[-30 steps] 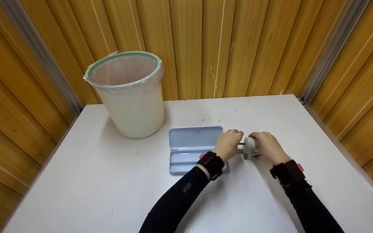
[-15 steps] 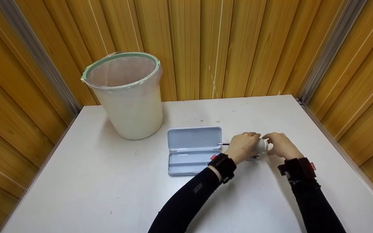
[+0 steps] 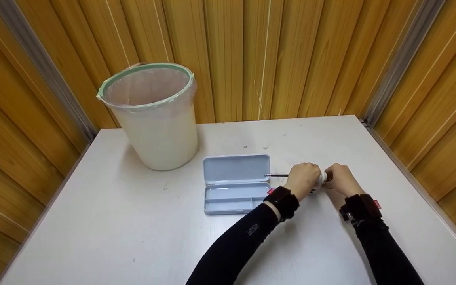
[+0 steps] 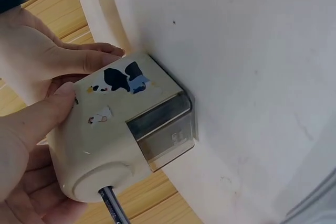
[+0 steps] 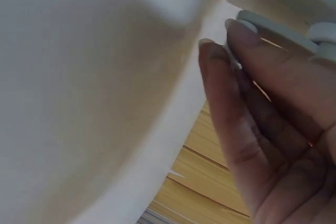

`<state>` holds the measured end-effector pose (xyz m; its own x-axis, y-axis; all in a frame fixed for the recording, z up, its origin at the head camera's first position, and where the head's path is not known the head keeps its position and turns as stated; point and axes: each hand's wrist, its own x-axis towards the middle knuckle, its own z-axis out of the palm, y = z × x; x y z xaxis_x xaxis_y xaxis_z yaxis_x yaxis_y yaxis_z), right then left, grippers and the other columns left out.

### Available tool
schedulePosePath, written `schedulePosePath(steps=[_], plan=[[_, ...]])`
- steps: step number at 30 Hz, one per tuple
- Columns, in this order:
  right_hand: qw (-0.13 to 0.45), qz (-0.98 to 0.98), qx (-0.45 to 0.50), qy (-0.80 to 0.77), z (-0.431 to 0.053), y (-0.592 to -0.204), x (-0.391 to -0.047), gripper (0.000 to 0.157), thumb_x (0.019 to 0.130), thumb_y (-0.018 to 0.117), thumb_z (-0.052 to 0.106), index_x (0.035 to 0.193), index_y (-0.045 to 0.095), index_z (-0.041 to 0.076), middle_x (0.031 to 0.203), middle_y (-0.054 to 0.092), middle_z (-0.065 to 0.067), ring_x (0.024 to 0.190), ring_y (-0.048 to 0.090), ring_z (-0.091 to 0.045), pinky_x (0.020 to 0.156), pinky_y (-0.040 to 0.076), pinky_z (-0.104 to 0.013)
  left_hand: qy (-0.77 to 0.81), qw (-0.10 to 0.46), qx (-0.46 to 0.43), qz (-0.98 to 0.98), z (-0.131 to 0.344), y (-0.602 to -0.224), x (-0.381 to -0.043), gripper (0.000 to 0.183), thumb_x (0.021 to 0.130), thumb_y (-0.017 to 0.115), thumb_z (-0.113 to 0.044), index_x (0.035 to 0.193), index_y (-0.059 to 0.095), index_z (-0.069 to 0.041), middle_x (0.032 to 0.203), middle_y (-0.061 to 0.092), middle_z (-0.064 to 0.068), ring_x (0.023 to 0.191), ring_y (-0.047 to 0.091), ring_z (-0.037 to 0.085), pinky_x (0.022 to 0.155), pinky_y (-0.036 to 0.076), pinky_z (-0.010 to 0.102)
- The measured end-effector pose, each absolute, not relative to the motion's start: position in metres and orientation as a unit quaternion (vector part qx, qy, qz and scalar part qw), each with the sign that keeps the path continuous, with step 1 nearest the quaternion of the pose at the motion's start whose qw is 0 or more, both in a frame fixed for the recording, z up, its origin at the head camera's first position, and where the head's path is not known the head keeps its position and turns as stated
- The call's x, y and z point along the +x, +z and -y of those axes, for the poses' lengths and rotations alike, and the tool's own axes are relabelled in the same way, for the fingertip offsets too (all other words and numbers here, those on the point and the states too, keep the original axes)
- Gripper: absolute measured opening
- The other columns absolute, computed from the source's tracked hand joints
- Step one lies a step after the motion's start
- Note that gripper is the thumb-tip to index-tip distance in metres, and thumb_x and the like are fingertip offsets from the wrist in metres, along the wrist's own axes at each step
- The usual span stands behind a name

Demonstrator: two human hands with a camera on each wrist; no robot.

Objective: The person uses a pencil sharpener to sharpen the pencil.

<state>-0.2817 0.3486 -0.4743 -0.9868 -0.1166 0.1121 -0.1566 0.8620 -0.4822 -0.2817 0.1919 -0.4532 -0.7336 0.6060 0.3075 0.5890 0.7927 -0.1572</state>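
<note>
A cream pencil sharpener (image 4: 100, 140) with animal stickers and a clear shavings drawer stands on the white table. My left hand (image 3: 304, 181) grips its body, thumb on the stickered side and fingers curled round the other. Out of the sharpener's front hole sticks a dark pencil (image 3: 278, 175), its far end over the case lid. On the opposite side my right hand (image 3: 342, 180) pinches the end of the crank (image 5: 278, 31), mostly hidden by fingers. Left of the hands lies an open light-blue pencil case (image 3: 228, 191), its compartments bare where visible.
A tall whitish bin (image 3: 158, 138) with a green rim and a clear plastic liner stands at the table's back left. Yellow wood-patterned panels (image 3: 228, 59) enclose the back and sides. Small specks lie on the white table (image 3: 133, 229) behind the case.
My left hand has moved right from the pencil onto the sharpener, exposing more of the pencil. My right hand has shifted from the sharpener's body to its crank.
</note>
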Motion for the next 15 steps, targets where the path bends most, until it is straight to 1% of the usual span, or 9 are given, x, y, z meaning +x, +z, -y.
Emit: schedulePosePath(steps=[2,5,9,12,15], plan=[[0.044,0.964,0.069,0.252,-0.349,-0.477,-0.282,0.007,0.066,0.076,-0.005,0.069,0.070,-0.003,0.067,0.068,-0.012,0.060,0.049,-0.017,0.059,0.043,-0.033,0.033,0.192,-0.323,0.926,-0.193,-0.455,-0.281,0.010,0.088,0.068,-0.027,0.092,0.072,-0.020,0.086,0.072,-0.010,0.075,0.068,0.005,0.063,0.053,0.018],[0.038,0.964,0.070,0.252,-0.350,-0.477,-0.281,0.007,0.067,0.076,-0.004,0.071,0.072,-0.002,0.071,0.070,-0.013,0.063,0.049,-0.017,0.061,0.044,-0.032,0.034,0.203,-0.325,0.923,-0.193,-0.456,-0.281,0.010,0.087,0.069,-0.028,0.092,0.072,-0.019,0.086,0.073,-0.010,0.076,0.068,0.005,0.064,0.053,0.018],[0.017,0.961,0.073,0.268,-0.352,-0.477,-0.278,0.010,0.072,0.079,0.003,0.080,0.075,-0.002,0.080,0.074,-0.016,0.070,0.059,-0.015,0.067,0.048,-0.032,0.014,0.169,-0.317,0.933,-0.193,-0.452,-0.281,0.011,0.085,0.072,-0.027,0.093,0.073,-0.019,0.087,0.073,-0.009,0.077,0.069,0.007,0.063,0.054,0.019],[0.006,0.956,0.076,0.282,-0.354,-0.476,-0.276,0.011,0.073,0.080,0.004,0.081,0.075,-0.002,0.078,0.075,-0.015,0.069,0.062,-0.014,0.069,0.050,-0.032,0.003,0.134,-0.309,0.941,-0.192,-0.448,-0.282,0.014,0.083,0.075,-0.029,0.095,0.074,-0.020,0.090,0.073,-0.009,0.078,0.069,0.008,0.064,0.055,0.020],[-0.003,0.954,0.082,0.287,-0.355,-0.475,-0.275,0.009,0.073,0.080,0.003,0.078,0.074,-0.002,0.073,0.074,-0.012,0.066,0.060,-0.012,0.068,0.049,-0.031,0.008,0.126,-0.304,0.944,-0.193,-0.445,-0.283,0.012,0.084,0.075,-0.027,0.096,0.076,-0.024,0.091,0.074,-0.010,0.079,0.069,0.007,0.064,0.055,0.020]])
